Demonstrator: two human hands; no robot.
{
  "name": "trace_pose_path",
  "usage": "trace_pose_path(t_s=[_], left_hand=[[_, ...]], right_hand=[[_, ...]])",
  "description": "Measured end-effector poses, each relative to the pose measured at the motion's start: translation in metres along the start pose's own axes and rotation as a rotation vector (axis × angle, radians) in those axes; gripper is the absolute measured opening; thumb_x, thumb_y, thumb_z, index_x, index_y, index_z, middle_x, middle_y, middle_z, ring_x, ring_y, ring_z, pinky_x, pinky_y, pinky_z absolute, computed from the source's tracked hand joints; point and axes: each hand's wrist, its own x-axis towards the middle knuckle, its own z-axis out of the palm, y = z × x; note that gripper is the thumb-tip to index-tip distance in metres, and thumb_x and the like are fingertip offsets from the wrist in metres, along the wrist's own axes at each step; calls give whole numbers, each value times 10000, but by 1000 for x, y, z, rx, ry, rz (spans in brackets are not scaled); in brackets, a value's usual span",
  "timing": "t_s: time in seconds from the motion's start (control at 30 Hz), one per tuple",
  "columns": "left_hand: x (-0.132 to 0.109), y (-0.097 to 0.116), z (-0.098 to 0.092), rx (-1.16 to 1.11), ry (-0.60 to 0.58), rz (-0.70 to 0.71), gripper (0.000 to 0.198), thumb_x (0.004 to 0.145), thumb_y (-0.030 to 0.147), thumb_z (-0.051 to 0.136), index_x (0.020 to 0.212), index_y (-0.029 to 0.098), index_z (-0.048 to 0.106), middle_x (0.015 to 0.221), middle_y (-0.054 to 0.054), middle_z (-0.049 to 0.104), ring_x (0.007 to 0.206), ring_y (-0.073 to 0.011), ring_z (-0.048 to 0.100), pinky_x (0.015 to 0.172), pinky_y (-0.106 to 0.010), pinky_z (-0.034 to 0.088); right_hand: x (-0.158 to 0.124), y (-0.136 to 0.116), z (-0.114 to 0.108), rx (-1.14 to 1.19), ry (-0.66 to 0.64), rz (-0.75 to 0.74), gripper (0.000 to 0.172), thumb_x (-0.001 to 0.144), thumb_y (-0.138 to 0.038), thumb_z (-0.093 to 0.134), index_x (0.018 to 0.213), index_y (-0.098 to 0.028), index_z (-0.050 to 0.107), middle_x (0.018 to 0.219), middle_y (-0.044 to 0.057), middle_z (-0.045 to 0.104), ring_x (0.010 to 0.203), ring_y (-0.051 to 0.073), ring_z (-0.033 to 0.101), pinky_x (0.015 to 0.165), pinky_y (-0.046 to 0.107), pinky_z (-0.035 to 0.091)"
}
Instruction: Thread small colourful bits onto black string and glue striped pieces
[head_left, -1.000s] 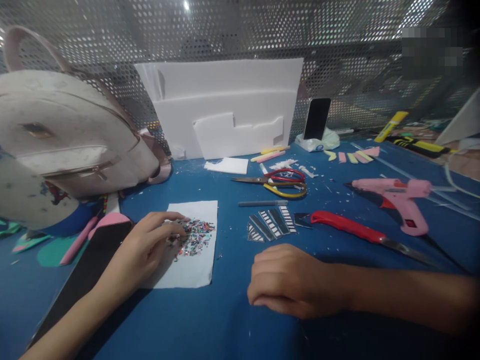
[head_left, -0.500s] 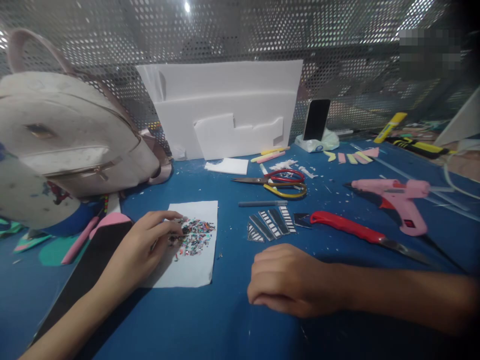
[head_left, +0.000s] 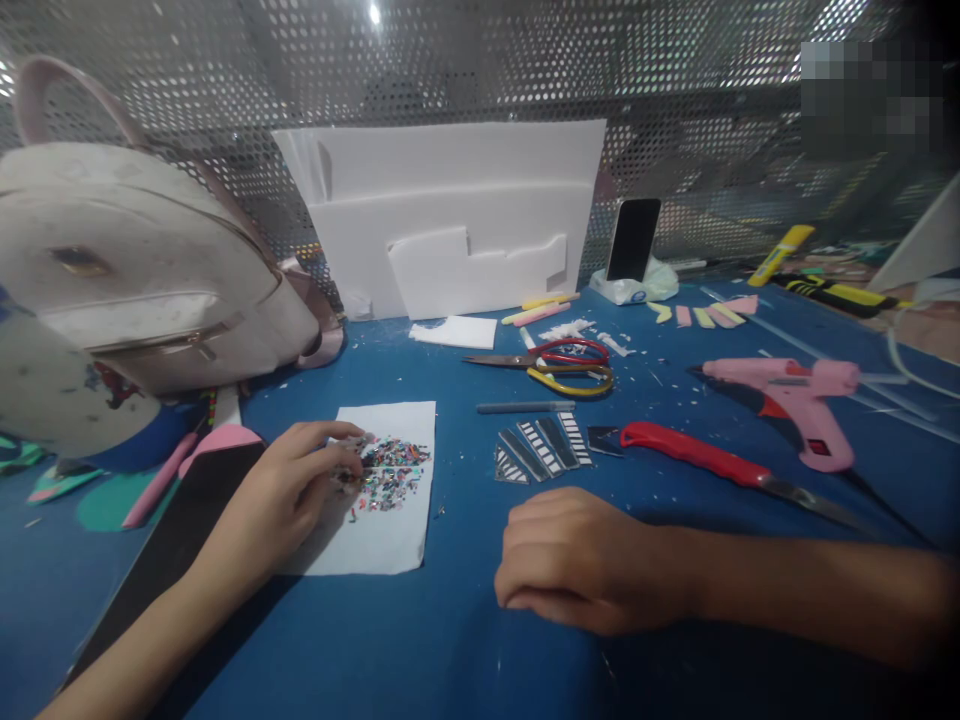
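Note:
On a white sheet of paper (head_left: 409,550) lies a scatter of tiny multicoloured bits (head_left: 397,475). My left hand (head_left: 300,485) rests at the left side of that scatter, fingers bent forward and a little apart, fingertips touching the bits; no held object shows. To the right of the paper, my right hand (head_left: 574,560) lies on the blue table in a loose fist. Its curled fingers face down, and nothing shows in it. Just beyond it are several black-and-white striped strips (head_left: 541,447). A red-handled knife (head_left: 697,452) lies to their right.
Scissors (head_left: 570,365) with red and yellow handles lie behind the strips. A pink glue gun (head_left: 795,385) is at right, its cord trailing forward. A phone (head_left: 634,240) stands at the back, near white foam boards (head_left: 450,165). At left stand a backpack (head_left: 150,240) and a black panel (head_left: 172,540).
My left fingertips have shifted very slightly among the coloured bits. My right hand and the tools stay where they were.

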Motion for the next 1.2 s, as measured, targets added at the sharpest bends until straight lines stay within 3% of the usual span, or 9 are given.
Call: trace_pose_path(t_s=[0.2,0.4,0.73,0.93,1.2], left_hand=[[0,3,-2,-7,-17,0,297,854,86,377,755,240,611,1121,-61,622,1027,-276,591,817,-434,477],[0,2,0,-8,3,-6,290,883,107,377,969,240,620,1149,-74,610,1024,-265,592,838,-431,479],[1,3,-2,0,1,-9,274,895,120,381,820,233,619,1089,-73,628,1035,-275,591,819,-433,475],[1,1,1,-1,12,3,256,915,160,408,1011,225,636,1136,-89,625,1015,-268,604,837,-438,493],[1,5,4,-4,-146,141,382,908,138,432,1251,219,577,1245,-108,619,1129,-267,573,921,-450,495]], right_hand=[[0,0,0,-2,-25,11,198,969,-227,384,941,-185,575,817,14,620,728,142,500,668,272,355],[1,-1,-2,2,-12,9,178,962,-209,397,940,-183,571,819,12,623,720,139,499,665,267,359],[1,-1,-1,-6,-2,1,198,969,-224,379,935,-187,571,808,9,621,710,137,498,656,272,364],[1,-1,-2,-3,-8,-2,192,969,-224,382,939,-184,568,812,10,621,713,138,499,660,271,367],[0,-1,0,-7,0,4,176,965,-223,396,929,-186,564,808,3,612,716,134,491,661,266,353]])
